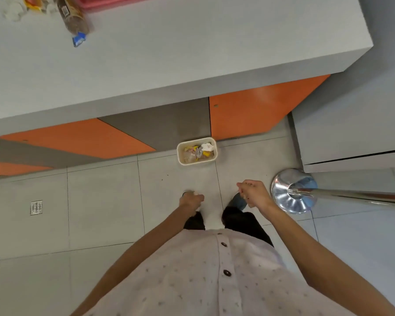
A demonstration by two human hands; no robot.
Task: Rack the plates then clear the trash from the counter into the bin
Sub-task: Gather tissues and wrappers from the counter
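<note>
A small white bin (180, 153) stands on the floor against the cabinet base, holding yellow, white and grey crumpled trash. My left hand (191, 200) hangs in front of me, short of the bin, fingers loosely curled with nothing visible in them. To its right, my right hand (253, 194) is at the same height, also loosely curled and holding nothing I can see. On the grey counter (169, 53) at the far left lie a brown wrapper with a blue end (74, 21), a crumpled white piece (14, 11) and an orange-yellow wrapper (33, 1). No plates or rack are in view.
A pink tray edge (114, 2) shows at the counter's back. A chrome post base (292, 191) stands on the floor just right of my right hand. Orange and grey cabinet doors (255, 110) run under the counter. A floor drain (36, 207) sits at left.
</note>
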